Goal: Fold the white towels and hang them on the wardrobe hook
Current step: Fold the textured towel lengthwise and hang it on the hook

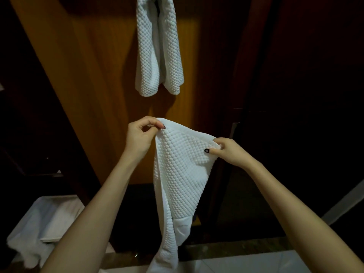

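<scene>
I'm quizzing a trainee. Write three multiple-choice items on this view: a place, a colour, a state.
1. Where is the hanging towel? A on the floor; B against the wooden wardrobe panel; C in a drawer.
2. The held towel is: A blue; B grey; C white.
3. The held towel is: A pinched by the left hand and right hand; B lying folded flat; C draped over a chair.
Answers: B, it drapes down the panel; C, it is plainly white; A, both hands pinch its top edge.
</scene>
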Tool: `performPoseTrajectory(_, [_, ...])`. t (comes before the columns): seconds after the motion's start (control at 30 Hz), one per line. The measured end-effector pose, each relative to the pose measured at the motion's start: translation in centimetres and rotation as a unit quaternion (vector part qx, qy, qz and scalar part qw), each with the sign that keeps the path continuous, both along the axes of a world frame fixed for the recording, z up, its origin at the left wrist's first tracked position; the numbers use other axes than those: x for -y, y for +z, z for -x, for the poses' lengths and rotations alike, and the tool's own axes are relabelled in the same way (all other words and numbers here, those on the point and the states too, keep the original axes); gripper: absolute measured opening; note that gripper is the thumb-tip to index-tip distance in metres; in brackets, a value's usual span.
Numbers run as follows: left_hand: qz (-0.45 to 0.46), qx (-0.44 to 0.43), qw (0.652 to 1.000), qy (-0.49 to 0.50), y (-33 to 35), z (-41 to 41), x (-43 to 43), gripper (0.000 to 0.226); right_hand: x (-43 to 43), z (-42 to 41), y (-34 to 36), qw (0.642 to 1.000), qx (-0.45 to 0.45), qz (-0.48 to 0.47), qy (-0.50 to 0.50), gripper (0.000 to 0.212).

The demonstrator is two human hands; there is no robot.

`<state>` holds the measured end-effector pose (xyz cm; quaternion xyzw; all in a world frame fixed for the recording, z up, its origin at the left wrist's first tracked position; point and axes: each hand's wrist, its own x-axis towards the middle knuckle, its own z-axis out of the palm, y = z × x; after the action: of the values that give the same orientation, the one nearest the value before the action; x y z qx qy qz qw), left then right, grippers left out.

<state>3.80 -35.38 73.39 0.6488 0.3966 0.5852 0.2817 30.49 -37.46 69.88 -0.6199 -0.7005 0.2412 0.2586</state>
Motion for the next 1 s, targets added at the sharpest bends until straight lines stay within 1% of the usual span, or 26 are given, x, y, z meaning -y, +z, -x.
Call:
performPoseTrajectory(0.13, [0.025, -0.019, 0.998, 0.059, -1.3, 1.9, -1.3, 0.036, -0.1, 0.1, 0.3, 0.999, -0.037, -0.027, -0.021, 0.042])
performPoseTrajectory(0.27, [0.052, -0.047, 0.992, 0.110, -2.9, 3.8, -2.4, 0.030, -0.9, 1.3, 0.7, 0.999, -0.021, -0.039, 0.019, 0.042])
performPoseTrajectory(0.33, [0.036, -0.079, 0.988, 0.131, -3.2, 4.8, -2.7, 0.031, -1.4, 1.7, 1.0, 0.998, 0.001, -0.043, 0.041, 0.039])
performPoseTrajectory(0.4, [-0.005, -0.152, 0.978, 0.142, -3.3, 5.7, -3.0, 0.031, -1.9, 2.0, 1.3, 0.996, 0.014, -0.069, 0.059, 0.036])
performPoseTrajectory(0.47, [-0.038, -0.212, 0.966, 0.147, -3.3, 6.5, -3.5, 0.030, -2.5, 2.6, 1.7, 0.992, 0.001, -0.113, 0.050, 0.035])
performPoseTrajectory(0.57, [-0.036, -0.230, 0.958, 0.171, -3.1, 7.0, -3.7, 0.031, -3.3, 3.5, 2.9, 0.984, -0.013, -0.178, 0.014, 0.033])
performPoseTrajectory(0.7, [-0.057, -0.285, 0.941, 0.175, -3.1, 7.6, -3.3, 0.030, -3.6, 3.2, 5.5, 0.974, 0.009, -0.223, 0.027, 0.026])
performPoseTrajectory(0.73, [-0.060, -0.277, 0.943, 0.172, -3.1, 7.5, -3.2, 0.030, -3.4, 3.0, 6.1, 0.973, 0.015, -0.227, 0.035, 0.026])
performPoseTrajectory(0.77, [-0.054, -0.249, 0.952, 0.171, -3.1, 7.2, -3.1, 0.031, -3.2, 2.8, 6.6, 0.973, 0.021, -0.227, 0.040, 0.026])
performPoseTrajectory(0.87, [0.003, -0.112, 0.976, 0.187, -2.7, 5.8, -2.9, 0.032, -2.9, 2.8, 7.2, 0.970, 0.051, -0.237, 0.031, 0.030])
performPoseTrajectory(0.93, [0.060, -0.012, 0.982, 0.177, -2.5, 4.5, -2.8, 0.030, -2.8, 2.6, 7.0, 0.963, 0.074, -0.258, 0.002, 0.033])
performPoseTrajectory(1.0, [0.089, 0.063, 0.982, 0.157, -2.2, 3.6, -2.6, 0.026, -2.6, 2.1, 7.0, 0.959, 0.081, -0.270, -0.024, 0.029])
